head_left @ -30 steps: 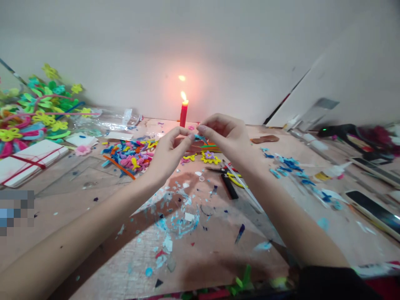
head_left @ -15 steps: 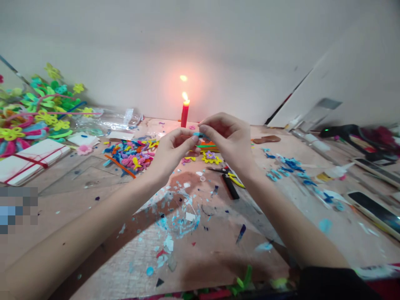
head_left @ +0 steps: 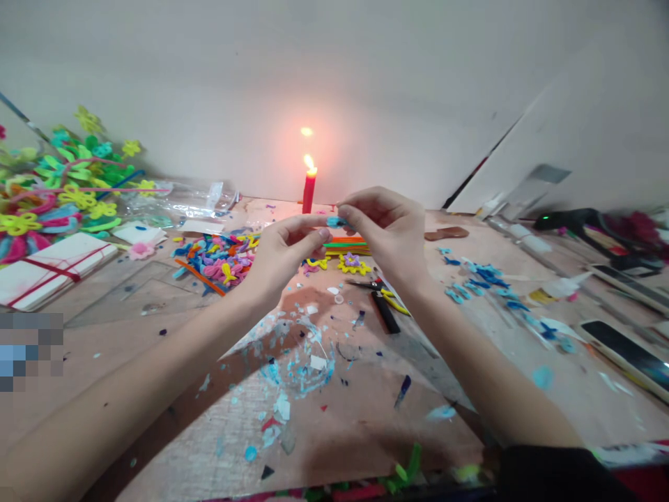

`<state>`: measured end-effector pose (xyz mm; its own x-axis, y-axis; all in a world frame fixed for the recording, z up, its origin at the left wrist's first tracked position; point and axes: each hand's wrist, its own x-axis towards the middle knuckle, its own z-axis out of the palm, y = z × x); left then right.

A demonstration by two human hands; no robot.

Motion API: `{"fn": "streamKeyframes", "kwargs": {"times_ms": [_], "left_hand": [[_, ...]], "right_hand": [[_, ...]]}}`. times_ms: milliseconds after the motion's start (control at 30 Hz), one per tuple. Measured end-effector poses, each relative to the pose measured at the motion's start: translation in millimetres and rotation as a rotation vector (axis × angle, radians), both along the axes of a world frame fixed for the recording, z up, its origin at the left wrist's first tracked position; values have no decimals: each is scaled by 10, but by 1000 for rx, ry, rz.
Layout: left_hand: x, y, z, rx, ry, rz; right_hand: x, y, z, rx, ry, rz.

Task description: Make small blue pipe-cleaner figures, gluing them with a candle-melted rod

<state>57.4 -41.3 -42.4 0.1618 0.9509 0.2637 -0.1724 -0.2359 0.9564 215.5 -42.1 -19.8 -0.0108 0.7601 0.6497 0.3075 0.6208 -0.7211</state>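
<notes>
A small blue fuzzy piece [head_left: 335,222] is between my two hands, just below and right of a lit red candle [head_left: 309,190]. The thumb and fingers of my right hand [head_left: 389,226] pinch it from the right. My left hand [head_left: 287,251] meets its left side with the index fingertip, the thumb held slightly lower; whether the left fingers also grip it is hard to make out. Behind the hands lie orange and green fuzzy stems [head_left: 348,245], with a yellow and purple flower shape [head_left: 354,263] in front of them.
Colourful fuzzy pieces [head_left: 227,261] are heaped left of centre. Pliers [head_left: 389,296] and a black bar [head_left: 385,314] lie below my right hand. Blue pieces [head_left: 488,274], a glue bottle [head_left: 559,289] and a phone [head_left: 627,355] are at right; a bound white stack [head_left: 57,268] is left.
My right hand has shifted slightly right and the blue piece shows more clearly. The left index finger now reaches out straighter, and its thumb sits a little apart from the piece.
</notes>
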Motion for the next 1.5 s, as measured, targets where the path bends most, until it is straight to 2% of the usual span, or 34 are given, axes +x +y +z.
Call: {"fn": "streamKeyframes", "kwargs": {"times_ms": [267,400,600,700,867,1167,1300,1500], "left_hand": [[13,-16,37,-99,-147,-23],[4,-17,44,-72,-145,-25],[-11,7,52,-62,-54,-86],[-20,9,54,13,-16,-94],[-32,-2,44,112,-10,-35],[-27,-28,77,170,71,102],[-48,-19,67,224,79,126],[-62,-1,33,300,163,151]], "right_hand": [[-7,2,-9,9,19,9],[-10,1,-14,38,38,31],[-16,-7,-4,12,11,-8],[-27,-21,-4,15,7,3],[-42,-46,-6,30,-10,27],[-21,-28,23,-34,-34,23],[-4,-10,25,-79,-14,60],[2,15,-8,-46,-97,69]]}}
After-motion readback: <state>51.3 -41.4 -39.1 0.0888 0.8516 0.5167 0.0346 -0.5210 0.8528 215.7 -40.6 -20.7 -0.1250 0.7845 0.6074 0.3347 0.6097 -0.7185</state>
